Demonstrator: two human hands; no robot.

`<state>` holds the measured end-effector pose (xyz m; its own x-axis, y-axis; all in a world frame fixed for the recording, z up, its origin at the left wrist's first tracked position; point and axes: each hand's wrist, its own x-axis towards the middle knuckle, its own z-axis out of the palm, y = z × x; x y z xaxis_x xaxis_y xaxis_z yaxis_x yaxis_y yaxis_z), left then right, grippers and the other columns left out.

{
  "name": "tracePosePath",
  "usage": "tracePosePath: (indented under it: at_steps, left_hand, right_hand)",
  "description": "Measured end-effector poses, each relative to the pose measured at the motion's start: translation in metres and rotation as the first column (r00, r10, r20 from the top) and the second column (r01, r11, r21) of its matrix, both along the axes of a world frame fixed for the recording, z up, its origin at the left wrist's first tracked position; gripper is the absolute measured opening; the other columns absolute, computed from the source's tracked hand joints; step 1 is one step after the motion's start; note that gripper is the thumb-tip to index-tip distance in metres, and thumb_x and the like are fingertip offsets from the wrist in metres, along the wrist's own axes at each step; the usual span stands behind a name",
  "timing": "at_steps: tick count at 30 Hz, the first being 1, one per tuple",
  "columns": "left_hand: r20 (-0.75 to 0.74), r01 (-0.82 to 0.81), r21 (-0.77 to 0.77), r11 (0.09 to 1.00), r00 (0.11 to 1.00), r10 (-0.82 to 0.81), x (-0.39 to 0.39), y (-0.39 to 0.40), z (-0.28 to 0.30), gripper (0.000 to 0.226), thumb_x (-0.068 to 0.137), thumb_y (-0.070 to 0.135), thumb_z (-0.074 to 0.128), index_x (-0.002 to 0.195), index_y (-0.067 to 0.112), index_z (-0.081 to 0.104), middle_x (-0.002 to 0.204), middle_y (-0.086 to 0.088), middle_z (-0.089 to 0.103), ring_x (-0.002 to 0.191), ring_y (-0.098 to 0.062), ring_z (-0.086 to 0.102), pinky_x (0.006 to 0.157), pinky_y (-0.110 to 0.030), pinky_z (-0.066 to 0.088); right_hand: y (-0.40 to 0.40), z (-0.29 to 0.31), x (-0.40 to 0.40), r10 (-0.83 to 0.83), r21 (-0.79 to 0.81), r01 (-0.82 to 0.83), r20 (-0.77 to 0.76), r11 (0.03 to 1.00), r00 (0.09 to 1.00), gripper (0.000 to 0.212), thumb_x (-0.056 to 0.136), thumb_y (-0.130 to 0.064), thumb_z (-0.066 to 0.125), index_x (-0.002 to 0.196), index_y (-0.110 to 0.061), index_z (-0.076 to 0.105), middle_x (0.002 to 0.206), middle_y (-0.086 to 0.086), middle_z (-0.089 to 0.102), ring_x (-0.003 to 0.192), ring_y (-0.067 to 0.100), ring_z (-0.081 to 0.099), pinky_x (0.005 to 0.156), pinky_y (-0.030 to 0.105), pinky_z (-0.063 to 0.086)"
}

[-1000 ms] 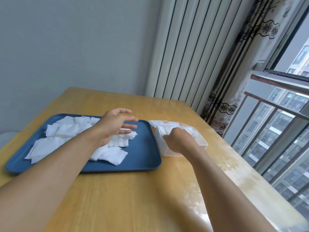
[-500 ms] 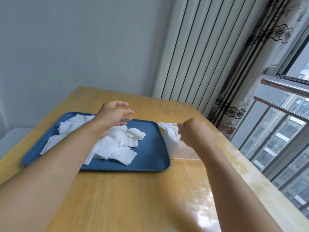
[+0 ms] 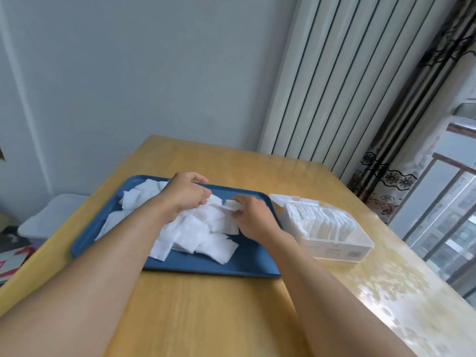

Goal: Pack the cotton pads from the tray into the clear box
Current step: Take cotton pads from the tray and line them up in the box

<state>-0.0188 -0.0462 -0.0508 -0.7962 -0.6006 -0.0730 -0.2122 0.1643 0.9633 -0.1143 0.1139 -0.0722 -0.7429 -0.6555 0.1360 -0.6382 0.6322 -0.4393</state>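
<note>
Tray: I am seeing it lying on the table, heaped with cotton pads.
Left hand: curling into that heap.
Right hand: pinching one pad over the tray.
Clear box: standing just right of the tray, part-filled.
Risk: I am judging extra pads may cling and drop.
Change: right hand is coming back from the box.

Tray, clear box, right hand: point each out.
tray point(image 3: 206, 264), head view, bare near floor.
clear box point(image 3: 334, 249), head view, front wall.
right hand point(image 3: 253, 217), head view, back of hand.
</note>
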Motion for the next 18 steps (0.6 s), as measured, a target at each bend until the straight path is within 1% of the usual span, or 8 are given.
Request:
tracePosePath:
  at_steps: [1,3,6,9,12,14,16,18]
  left_hand:
    - [0.0,-0.009,-0.005,1.0,1.0,0.009,0.0,-0.001,0.0,0.026,0.091,0.005,0.069,0.115,0.014,0.066,0.109,-0.011,0.073,0.092,-0.021,0.072,0.079,-0.032,0.058]
    - [-0.011,-0.023,-0.01,1.0,1.0,0.023,-0.001,0.001,0.004,0.021,0.094,0.01,0.069,0.114,0.015,0.067,0.11,-0.01,0.071,0.089,-0.018,0.071,0.074,-0.028,0.056]
    - [-0.076,0.014,-0.005,1.0,0.997,-0.015,0.0,0.01,0.013,0.021,0.094,0.026,0.072,0.113,0.017,0.069,0.108,-0.002,0.073,0.092,-0.014,0.07,0.079,-0.029,0.053]
    - [-0.147,0.178,0.024,0.984,0.974,-0.173,0.004,0.023,0.023,0.032,0.087,0.044,0.075,0.108,0.019,0.074,0.104,0.002,0.078,0.097,-0.014,0.073,0.09,-0.033,0.055]
    - [-0.189,0.252,0.0,0.968,0.95,-0.247,0.002,0.036,0.025,0.026,0.088,0.031,0.077,0.104,0.01,0.075,0.094,0.0,0.078,0.085,-0.013,0.074,0.081,-0.03,0.057]
    - [-0.218,0.212,-0.011,0.977,0.953,-0.209,-0.001,0.043,0.025,0.021,0.092,0.019,0.073,0.103,0.002,0.073,0.09,-0.005,0.076,0.078,-0.015,0.073,0.072,-0.027,0.059]
    - [-0.246,0.165,0.034,0.986,0.957,-0.152,0.0,0.045,0.025,0.017,0.095,0.016,0.07,0.101,0.0,0.071,0.091,-0.009,0.076,0.079,-0.019,0.074,0.07,-0.025,0.06]
    - [-0.263,0.116,0.1,0.988,0.961,-0.086,-0.001,0.048,0.026,0.009,0.096,0.013,0.068,0.093,0.005,0.069,0.086,-0.01,0.075,0.076,-0.02,0.075,0.072,-0.026,0.06]
  right_hand:
    - [0.002,0.0,-0.002,-0.016,-0.027,0.015,-0.027,1.0,0.999,0.017,0.092,-0.007,0.047,0.096,-0.009,0.064,0.088,0.007,0.068,0.085,0.032,0.06,0.066,0.039,0.05]
    - [0.008,0.007,-0.002,-0.052,-0.123,0.049,-0.022,0.991,0.998,0.014,0.096,-0.01,0.05,0.095,-0.011,0.063,0.081,0.003,0.065,0.076,0.027,0.059,0.059,0.036,0.047]
    - [0.022,0.021,0.005,-0.03,-0.409,0.124,0.228,0.904,0.973,0.005,0.096,-0.019,0.063,0.1,-0.018,0.062,0.082,-0.002,0.07,0.068,0.018,0.066,0.052,0.027,0.045]
    - [0.037,0.027,0.017,0.127,-0.613,0.218,0.467,0.759,0.875,0.018,0.091,-0.017,0.074,0.102,-0.007,0.063,0.088,0.008,0.075,0.069,0.02,0.074,0.067,0.035,0.06]
    - [0.045,0.025,0.023,0.209,-0.682,0.285,0.545,0.673,0.812,0.022,0.09,-0.015,0.076,0.104,-0.002,0.066,0.096,0.013,0.076,0.076,0.022,0.075,0.066,0.027,0.058]
    - [0.049,0.022,0.023,0.267,-0.712,0.308,0.572,0.63,0.775,0.022,0.089,-0.015,0.077,0.106,-0.002,0.069,0.101,0.012,0.077,0.086,0.024,0.076,0.075,0.032,0.059]
    - [0.05,0.02,0.022,0.295,-0.724,0.314,0.58,0.614,0.759,0.019,0.089,-0.014,0.077,0.104,-0.003,0.072,0.095,0.008,0.078,0.082,0.02,0.074,0.078,0.032,0.058]
    - [0.053,0.02,0.021,0.262,-0.721,0.333,0.578,0.608,0.773,0.014,0.089,-0.014,0.077,0.099,-0.005,0.071,0.088,0.009,0.075,0.075,0.017,0.07,0.072,0.027,0.054]
